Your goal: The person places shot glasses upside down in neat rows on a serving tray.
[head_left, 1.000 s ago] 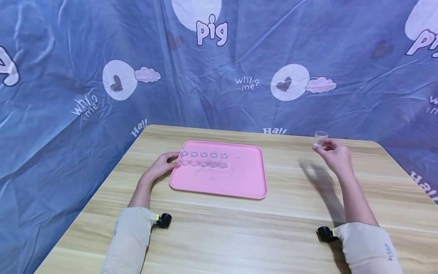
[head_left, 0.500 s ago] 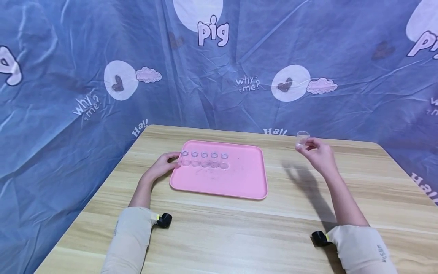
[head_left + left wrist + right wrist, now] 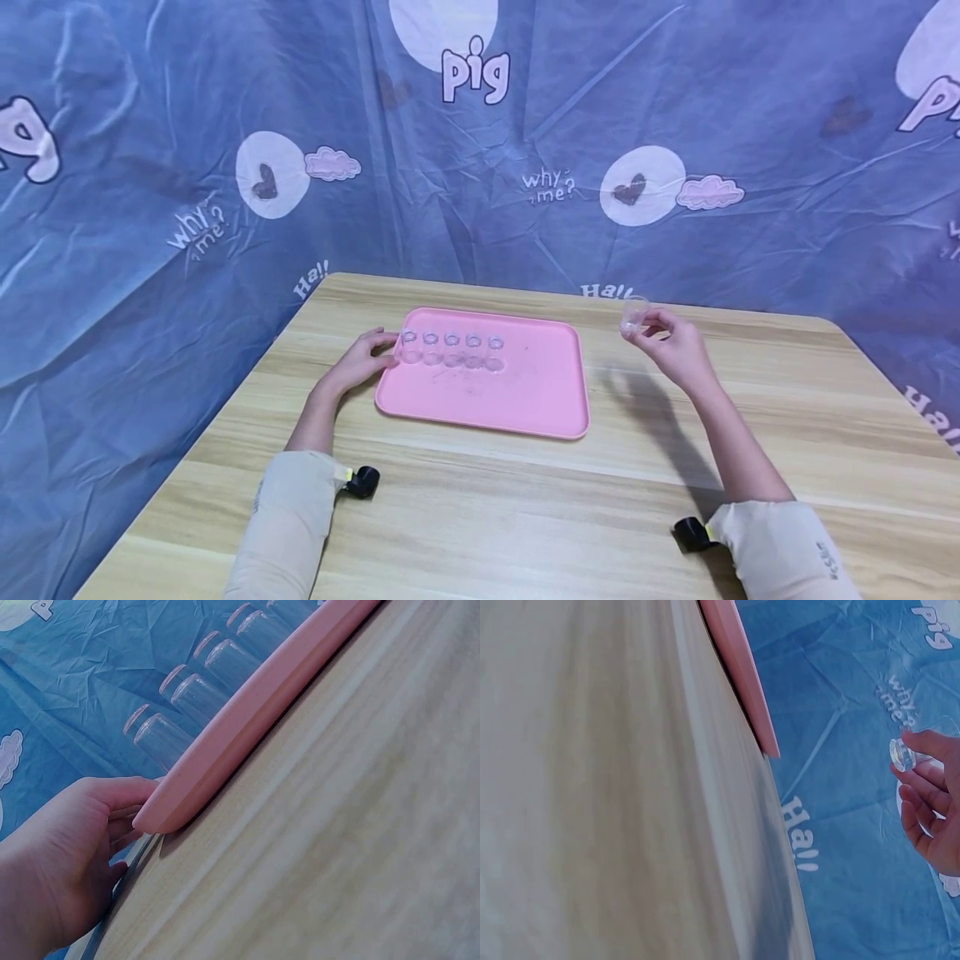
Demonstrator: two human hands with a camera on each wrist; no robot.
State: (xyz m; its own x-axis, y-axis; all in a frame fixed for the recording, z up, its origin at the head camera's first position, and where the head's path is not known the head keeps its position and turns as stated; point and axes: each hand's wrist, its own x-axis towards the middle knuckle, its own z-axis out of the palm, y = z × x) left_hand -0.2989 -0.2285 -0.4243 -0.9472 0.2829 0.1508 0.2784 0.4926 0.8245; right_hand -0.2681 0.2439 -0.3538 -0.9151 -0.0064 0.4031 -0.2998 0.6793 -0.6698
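My right hand (image 3: 678, 354) pinches a clear shot glass (image 3: 634, 310) low near its thick base, in the air right of the tray. In the right wrist view, thumb and fingertips hold that glass while the other fingers stay bent. My left hand (image 3: 358, 364) holds the left rim of a pink tray (image 3: 517, 404); in the left wrist view its thumb lies at the tray's corner and the other fingers are partly hidden. Several similar clear glasses (image 3: 199, 697) stand upright in one row along the back left of the tray, the leftmost near my left fingers.
The tray lies on a wood-grain table (image 3: 480, 517). A blue printed cloth (image 3: 465, 183) hangs behind and to the left of the table. A black wrist camera sits on each sleeve, the left one (image 3: 363, 482) and the right one (image 3: 692, 535).
My right hand has moved left toward the tray with the shot glass in it. My left hand keeps its place at the tray's rim. The head view has shifted slightly.
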